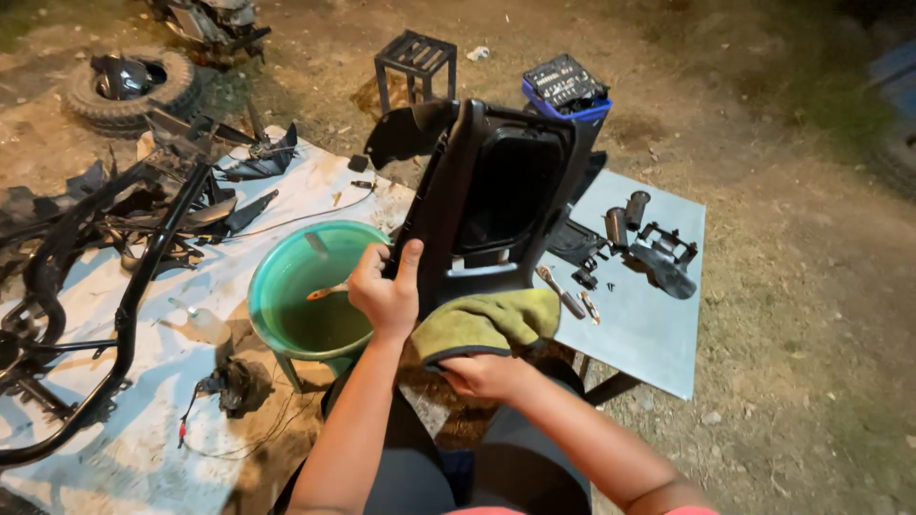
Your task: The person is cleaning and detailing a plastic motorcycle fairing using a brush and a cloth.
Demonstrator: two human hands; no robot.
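Note:
A large black plastic body panel (496, 205) of a motorbike stands upright in front of me. My left hand (384, 291) grips its left edge, thumb up. An olive-green cloth (487, 324) is draped over the panel's lower part, and my right hand (487, 375) holds the cloth from below, pressed against the panel. Left of the panel sits a green basin (272, 286) with murky liquid and a small brush in it.
A stripped black motorbike frame (124, 277) lies on a pale sheet at left. A grey board (649, 324) at right carries tools and black parts. Behind are a metal stool (416, 62), a blue crate (568, 95) and a tyre (129, 91) on dirt ground.

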